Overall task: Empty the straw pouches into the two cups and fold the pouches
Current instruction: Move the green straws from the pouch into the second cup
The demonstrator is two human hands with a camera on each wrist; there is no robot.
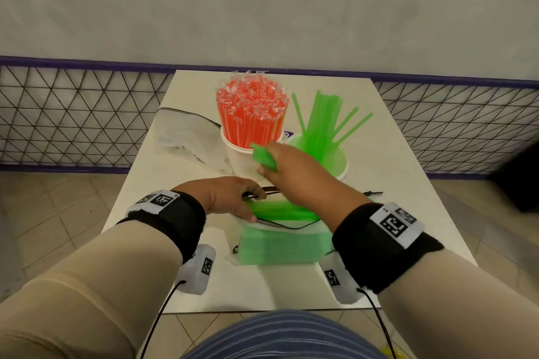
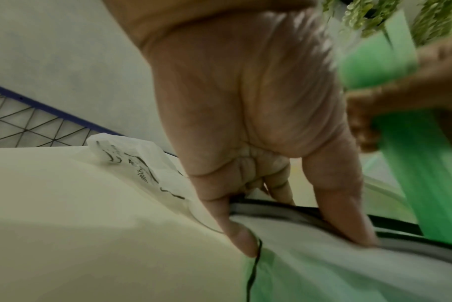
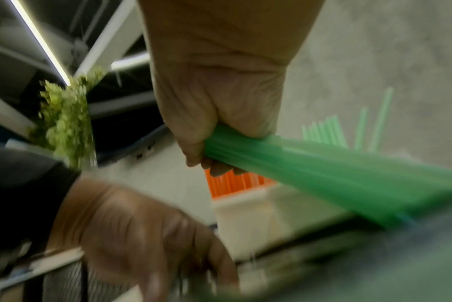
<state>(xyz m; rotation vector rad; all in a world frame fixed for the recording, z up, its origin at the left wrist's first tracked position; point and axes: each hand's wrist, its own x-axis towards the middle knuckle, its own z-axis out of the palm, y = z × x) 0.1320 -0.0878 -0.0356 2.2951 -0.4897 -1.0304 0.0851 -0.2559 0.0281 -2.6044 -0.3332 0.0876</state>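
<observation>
A clear zip pouch (image 1: 277,245) with green straws in it lies near the table's front. My left hand (image 1: 250,207) pinches its black-edged mouth, thumb outside and fingers inside (image 2: 348,224). Just above the mouth, my right hand (image 1: 271,166) grips a bundle of green straws (image 1: 264,156), whose lower ends are blurred and reach down to the pouch mouth (image 3: 323,173). Behind stand two white cups: the left cup (image 1: 242,157) is packed with wrapped red straws (image 1: 250,114), the right cup (image 1: 342,166) holds loose green straws (image 1: 323,122).
An empty clear pouch (image 1: 186,131) lies crumpled at the table's back left, beside the red-straw cup. The small white table (image 1: 393,213) has bare room at its right and front. A purple-framed wire mesh fence (image 1: 73,114) runs behind it, and tiled floor surrounds it.
</observation>
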